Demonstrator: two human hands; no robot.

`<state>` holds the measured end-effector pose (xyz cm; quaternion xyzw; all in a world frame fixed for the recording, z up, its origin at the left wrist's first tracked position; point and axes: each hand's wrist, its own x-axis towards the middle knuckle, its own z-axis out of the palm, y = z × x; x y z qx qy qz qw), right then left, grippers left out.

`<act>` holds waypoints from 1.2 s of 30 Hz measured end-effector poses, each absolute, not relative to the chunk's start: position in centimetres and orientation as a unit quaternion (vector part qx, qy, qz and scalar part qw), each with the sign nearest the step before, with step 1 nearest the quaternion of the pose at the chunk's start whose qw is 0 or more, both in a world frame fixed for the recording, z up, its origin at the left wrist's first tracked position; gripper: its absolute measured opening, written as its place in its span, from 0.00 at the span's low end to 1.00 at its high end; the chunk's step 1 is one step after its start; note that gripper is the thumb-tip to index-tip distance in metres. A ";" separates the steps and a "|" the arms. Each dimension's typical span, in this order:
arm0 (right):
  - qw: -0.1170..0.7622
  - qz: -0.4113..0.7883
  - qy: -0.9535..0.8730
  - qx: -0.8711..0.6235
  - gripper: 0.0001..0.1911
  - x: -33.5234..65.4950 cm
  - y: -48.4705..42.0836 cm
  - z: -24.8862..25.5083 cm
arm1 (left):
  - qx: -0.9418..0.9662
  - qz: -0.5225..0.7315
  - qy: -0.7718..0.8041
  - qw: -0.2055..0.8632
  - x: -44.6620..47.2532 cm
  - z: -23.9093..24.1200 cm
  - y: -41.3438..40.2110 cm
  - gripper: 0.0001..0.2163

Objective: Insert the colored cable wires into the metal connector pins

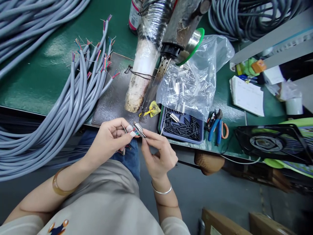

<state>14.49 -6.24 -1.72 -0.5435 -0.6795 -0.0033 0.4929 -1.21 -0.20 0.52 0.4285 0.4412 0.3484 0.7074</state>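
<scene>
Thumb and forefinger of my right hand (157, 151) pinch one end of a metal multi-pin connector (139, 129) at the front edge of the table. My left hand (112, 137) is closed on thin coloured wires (136, 131) right at the connector's pins; its fingers partly hide them. Just above the connector is the tip of a soldering iron (144, 107), its perforated metal barrel slanting down from a clamp. I cannot tell whether the tip touches it. Below my left hand another small connector (124, 151) hangs over my lap.
Left lies a bundle of grey cables (70, 94) with stripped ends. Beside the iron are a plastic-wrapped post (144, 68), a solder spool (193, 49), a clear bag (190, 81) of connectors and a blue tray (182, 136) of black sleeves. Pliers (215, 130), a notepad (246, 96) and a fan (266, 143) stand right.
</scene>
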 end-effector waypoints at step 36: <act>0.479 -0.030 -0.704 -0.524 0.09 15.1 -4.7 -1.7 | 0.432 0.381 0.468 0.670 -0.5 0.6 0.9 0.08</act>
